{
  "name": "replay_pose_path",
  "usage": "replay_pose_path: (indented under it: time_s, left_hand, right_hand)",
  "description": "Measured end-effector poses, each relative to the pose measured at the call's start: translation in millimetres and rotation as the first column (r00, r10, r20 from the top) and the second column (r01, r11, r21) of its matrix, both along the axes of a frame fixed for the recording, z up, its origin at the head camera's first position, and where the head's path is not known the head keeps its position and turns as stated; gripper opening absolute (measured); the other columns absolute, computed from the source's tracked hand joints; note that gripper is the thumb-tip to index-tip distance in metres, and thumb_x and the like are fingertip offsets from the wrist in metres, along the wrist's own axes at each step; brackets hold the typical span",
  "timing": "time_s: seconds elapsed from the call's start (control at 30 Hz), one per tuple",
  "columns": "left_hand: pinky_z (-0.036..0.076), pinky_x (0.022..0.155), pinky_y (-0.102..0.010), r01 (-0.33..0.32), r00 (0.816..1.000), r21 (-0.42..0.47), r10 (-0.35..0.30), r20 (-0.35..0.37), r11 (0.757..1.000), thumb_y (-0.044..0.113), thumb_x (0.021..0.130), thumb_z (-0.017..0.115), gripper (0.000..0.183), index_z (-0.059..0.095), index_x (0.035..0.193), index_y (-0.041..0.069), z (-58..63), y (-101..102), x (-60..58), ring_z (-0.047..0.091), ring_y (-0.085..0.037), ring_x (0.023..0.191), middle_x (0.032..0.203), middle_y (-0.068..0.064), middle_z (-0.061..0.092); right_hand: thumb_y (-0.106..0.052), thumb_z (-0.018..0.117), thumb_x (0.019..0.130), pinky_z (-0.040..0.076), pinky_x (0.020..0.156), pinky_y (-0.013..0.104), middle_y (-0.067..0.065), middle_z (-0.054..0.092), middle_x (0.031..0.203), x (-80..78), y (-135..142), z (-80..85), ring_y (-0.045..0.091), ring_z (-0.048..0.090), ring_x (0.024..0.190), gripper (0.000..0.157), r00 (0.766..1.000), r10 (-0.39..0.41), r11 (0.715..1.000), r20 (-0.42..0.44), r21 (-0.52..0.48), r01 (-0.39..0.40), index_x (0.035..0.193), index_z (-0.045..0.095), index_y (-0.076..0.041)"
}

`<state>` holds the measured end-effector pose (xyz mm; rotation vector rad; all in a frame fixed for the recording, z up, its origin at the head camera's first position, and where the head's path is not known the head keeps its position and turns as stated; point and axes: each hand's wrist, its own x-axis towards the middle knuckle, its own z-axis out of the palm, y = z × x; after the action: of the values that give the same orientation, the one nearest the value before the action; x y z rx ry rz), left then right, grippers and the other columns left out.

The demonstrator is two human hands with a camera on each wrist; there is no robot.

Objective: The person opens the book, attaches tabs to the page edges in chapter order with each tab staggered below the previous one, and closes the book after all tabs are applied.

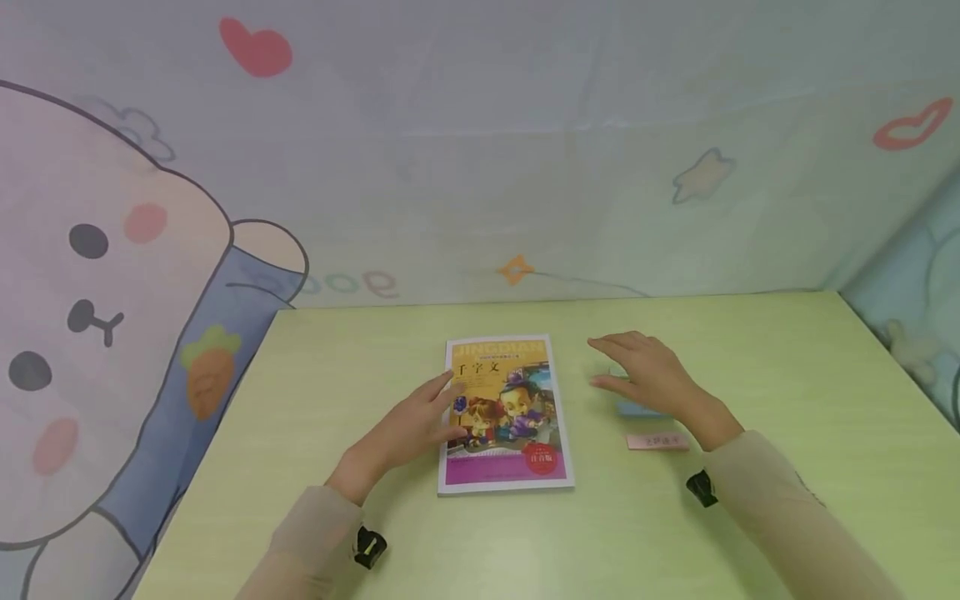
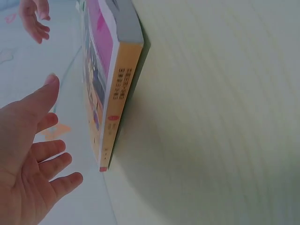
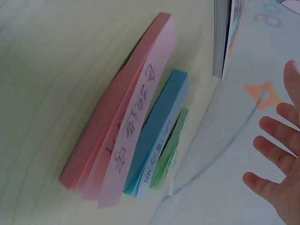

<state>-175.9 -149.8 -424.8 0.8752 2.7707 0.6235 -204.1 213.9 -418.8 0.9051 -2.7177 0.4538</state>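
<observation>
A paperback book [image 1: 498,467] with a colourful cartoon cover lies flat on the table. At its left edge my left hand [image 1: 408,423] hovers, fingers spread and fingertips overlapping the cover in the head view; the left wrist view shows that hand [image 2: 33,159] beside the orange spine [image 2: 115,103], apart from it. My right hand [image 1: 652,377] is raised over the sticky-note pads to the right, its fingers relaxed and holding nothing. In the right wrist view the pink pad [image 3: 112,112], blue pad [image 3: 161,122] and green pad [image 3: 171,154] lie side by side, with handwriting on the pink and blue ones.
The pale yellow-green table [image 1: 360,350] runs back to a cloth backdrop [image 1: 480,167] printed with hearts, a star and a large cartoon animal [image 1: 112,275]. Black wrist devices sit at both cuffs, the left one [image 1: 370,547] close above the tabletop.
</observation>
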Motion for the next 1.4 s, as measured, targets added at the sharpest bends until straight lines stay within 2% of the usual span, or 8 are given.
replay_pose_path:
  time_s: [0.3, 0.43, 0.53, 0.7, 0.97, 1.07, 1.27, 1.4]
  left_hand:
    - [0.029, 0.107, -0.043, 0.06, 0.998, -0.033, -0.06, 0.007, 0.998, 0.031, 0.09, 0.061, 0.059, 0.042, 0.139, 0.005, -5.4, 14.7, -1.1, 0.025, -0.034, 0.136, 0.15, -0.021, 0.023]
    - [0.033, 0.105, -0.043, 0.116, 0.993, -0.054, -0.117, -0.012, 0.992, 0.032, 0.09, 0.061, 0.06, 0.042, 0.139, 0.004, -8.4, 19.2, -0.7, 0.028, -0.035, 0.135, 0.147, -0.021, 0.028]
    - [0.034, 0.105, -0.043, 0.137, 0.991, -0.075, -0.136, 0.02, 0.988, 0.032, 0.09, 0.061, 0.061, 0.039, 0.141, 0.006, -10.0, 22.6, 0.6, 0.029, -0.035, 0.134, 0.147, -0.02, 0.029]
    - [0.033, 0.105, -0.045, 0.121, 0.99, -0.098, -0.113, 0.084, 0.988, 0.032, 0.091, 0.06, 0.062, 0.037, 0.143, 0.007, -9.1, 26.8, 3.1, 0.029, -0.036, 0.134, 0.148, -0.019, 0.027]
    - [0.033, 0.105, -0.045, 0.118, 0.988, -0.085, -0.109, 0.106, 0.989, 0.032, 0.091, 0.06, 0.062, 0.037, 0.143, 0.006, -10.2, 30.8, 2.3, 0.03, -0.036, 0.134, 0.149, -0.019, 0.027]
    - [0.032, 0.105, -0.046, 0.117, 0.988, -0.083, -0.108, 0.107, 0.99, 0.031, 0.091, 0.06, 0.062, 0.037, 0.143, 0.006, -10.4, 30.8, 2.5, 0.03, -0.036, 0.134, 0.149, -0.019, 0.026]
    - [0.032, 0.105, -0.047, 0.119, 0.987, -0.072, -0.111, 0.115, 0.99, 0.03, 0.091, 0.06, 0.061, 0.037, 0.143, 0.006, -9.7, 31.1, 3.6, 0.029, -0.037, 0.134, 0.149, -0.02, 0.026]
    - [0.033, 0.105, -0.046, 0.12, 0.988, -0.074, -0.112, 0.11, 0.99, 0.03, 0.091, 0.06, 0.061, 0.037, 0.142, 0.006, -9.6, 30.9, 4.2, 0.03, -0.037, 0.134, 0.149, -0.019, 0.026]
  right_hand:
    - [-0.033, 0.065, 0.087, 0.045, 0.089, 0.052, 0.021, 0.058, 0.122, -4.2, -24.0, -7.2, 0.038, 0.052, 0.113, 0.055, 0.974, -0.029, 0.999, 0.227, 0.04, 0.02, 0.129, 0.053, 0.001]
    - [-0.022, 0.066, 0.087, 0.044, 0.091, 0.05, 0.023, 0.06, 0.116, -6.3, -34.5, -12.3, 0.038, 0.055, 0.109, 0.046, 0.972, 0.012, 1.0, 0.234, -0.016, -0.009, 0.122, 0.056, 0.005]
    - [-0.014, 0.067, 0.086, 0.05, 0.083, 0.044, 0.022, 0.063, 0.108, -8.0, -41.9, -15.8, 0.034, 0.061, 0.097, 0.038, 0.973, 0.028, 0.998, 0.227, -0.059, -0.015, 0.116, 0.06, 0.007]
    - [-0.009, 0.066, 0.085, 0.053, 0.069, 0.036, 0.02, 0.066, 0.101, -9.1, -52.4, -21.2, 0.028, 0.064, 0.082, 0.033, 0.958, -0.019, 0.991, 0.287, -0.12, 0.056, 0.113, 0.062, 0.007]
    - [-0.01, 0.061, 0.088, 0.052, 0.068, 0.037, 0.017, 0.066, 0.088, -7.0, -59.6, -32.2, 0.025, 0.062, 0.075, 0.037, 0.902, -0.095, 0.959, 0.422, -0.203, 0.196, 0.118, 0.056, 0.012]
    - [-0.013, 0.06, 0.09, 0.053, 0.071, 0.037, 0.02, 0.065, 0.094, -8.4, -64.0, -33.4, 0.026, 0.062, 0.079, 0.04, 0.845, -0.136, 0.924, 0.517, -0.241, 0.297, 0.12, 0.055, 0.012]
    - [-0.011, 0.057, 0.091, 0.053, 0.071, 0.032, 0.028, 0.06, 0.111, -11.7, -73.4, -31.4, 0.023, 0.063, 0.08, 0.047, 0.658, -0.106, 0.804, 0.746, -0.325, 0.498, 0.128, 0.044, 0.016]
    - [-0.005, 0.056, 0.091, 0.052, 0.063, 0.026, 0.031, 0.056, 0.115, -12.0, -79.5, -29.0, 0.016, 0.061, 0.074, 0.047, 0.597, -0.072, 0.742, 0.799, -0.358, 0.568, 0.129, 0.04, 0.018]
